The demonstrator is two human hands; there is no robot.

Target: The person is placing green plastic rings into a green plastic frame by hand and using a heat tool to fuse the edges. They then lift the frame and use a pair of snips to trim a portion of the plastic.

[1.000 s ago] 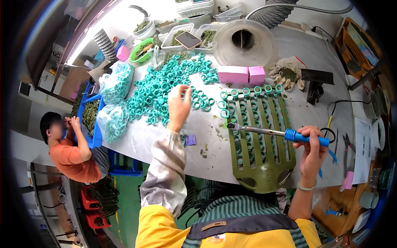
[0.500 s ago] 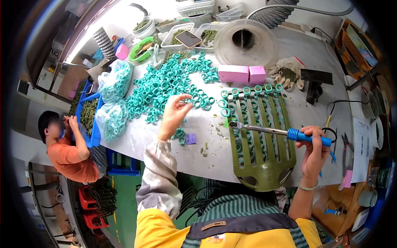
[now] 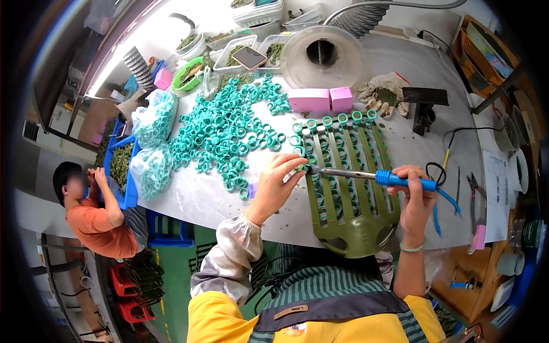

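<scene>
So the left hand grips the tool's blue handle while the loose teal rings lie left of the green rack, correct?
Not quite: the head view shows the right hand, not the left hand, gripping the blue handle. The loose teal rings do lie left of the green rack.

Purple block partly behind left hand

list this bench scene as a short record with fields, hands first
right hand: grips the blue-handled tool
left hand: fingers drawn together at the tool's tip; whether they pinch anything is unclear
frame: olive, slatted
loose pile: teal rings, left of the frame
beyond frame: pink blocks, soiled glove
co-worker: far left, orange top
</scene>
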